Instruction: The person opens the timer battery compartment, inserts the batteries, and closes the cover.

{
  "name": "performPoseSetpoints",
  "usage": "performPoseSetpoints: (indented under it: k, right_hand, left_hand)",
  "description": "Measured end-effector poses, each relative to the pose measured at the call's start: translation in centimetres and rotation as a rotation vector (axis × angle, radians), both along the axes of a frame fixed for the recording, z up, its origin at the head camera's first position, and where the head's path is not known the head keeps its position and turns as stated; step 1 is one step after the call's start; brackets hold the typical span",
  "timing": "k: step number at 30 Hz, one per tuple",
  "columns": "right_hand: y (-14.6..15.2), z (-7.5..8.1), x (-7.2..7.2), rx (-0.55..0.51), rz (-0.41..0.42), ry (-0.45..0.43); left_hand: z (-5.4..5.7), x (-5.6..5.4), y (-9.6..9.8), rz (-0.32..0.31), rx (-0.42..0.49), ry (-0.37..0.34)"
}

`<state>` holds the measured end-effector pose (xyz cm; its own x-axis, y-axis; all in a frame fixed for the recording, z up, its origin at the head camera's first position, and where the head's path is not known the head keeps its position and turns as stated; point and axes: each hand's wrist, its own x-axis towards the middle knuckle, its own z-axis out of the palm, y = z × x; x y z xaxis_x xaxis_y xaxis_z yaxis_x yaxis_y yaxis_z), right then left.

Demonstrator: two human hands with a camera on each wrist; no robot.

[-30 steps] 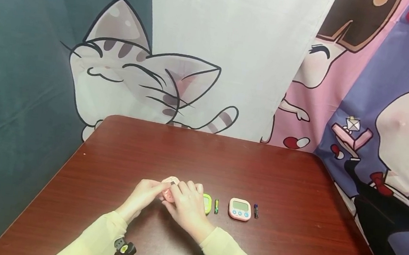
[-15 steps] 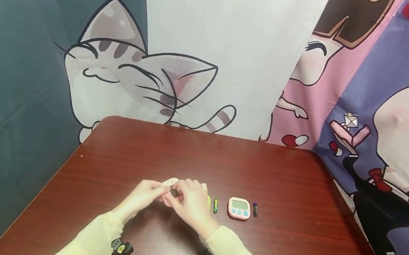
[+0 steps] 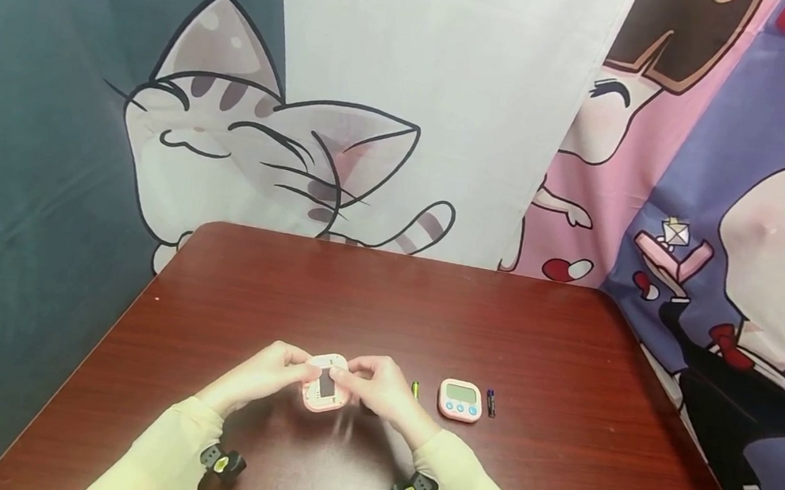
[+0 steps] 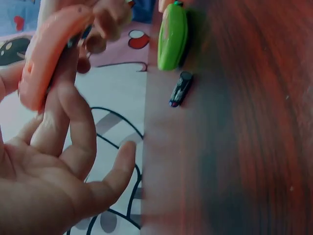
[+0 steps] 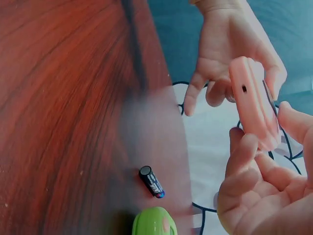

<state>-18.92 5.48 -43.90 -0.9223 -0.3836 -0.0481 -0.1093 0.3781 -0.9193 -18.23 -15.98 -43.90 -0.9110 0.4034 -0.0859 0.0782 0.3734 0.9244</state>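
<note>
A pink digital timer (image 3: pixel 325 383) is held up over the table by both hands, its pale back with a dark rectangle turned upward in the head view. My left hand (image 3: pixel 273 372) pinches its left edge, thumb on the back. On the opposite edge, my right hand (image 3: pixel 381 387) pinches it between thumb and fingers. The right wrist view shows the pink timer (image 5: pixel 250 100) edge-on, with a small dark slot in its side. Below the hands lies a dark battery (image 5: pixel 152 181) beside a green timer (image 5: pixel 152 223); the right hand hides both in the head view.
To the right, a second pink timer (image 3: pixel 460 401) lies screen up, with a dark battery (image 3: pixel 491 403) next to it. A green battery (image 3: pixel 415 390) partly shows beside my right wrist. The brown table (image 3: pixel 387 300) meets a cartoon-printed curtain (image 3: pixel 384 52) behind.
The timer has turned and come into fuller view, its back facing up. My right hand has moved off the top of it to its right edge. The left hand keeps its hold.
</note>
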Motion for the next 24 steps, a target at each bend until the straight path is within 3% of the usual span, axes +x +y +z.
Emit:
performPoseSetpoints:
  k: [3,13,24]
  right_hand:
    - [0.07,-0.16,0.07,-0.061,0.014,-0.085]
    - [0.09,-0.04,0.57,-0.151,0.070,-0.214]
    - [0.20,-0.78,0.36,-0.233,0.057,-0.270]
  left_hand:
    - [0.02,-0.09,-0.36,-0.037,-0.015,0.017]
    - [-0.54,-0.20,-0.80,-0.107,-0.036,0.012]
    - [-0.41,0.34,-0.19,-0.040,-0.007,0.086]
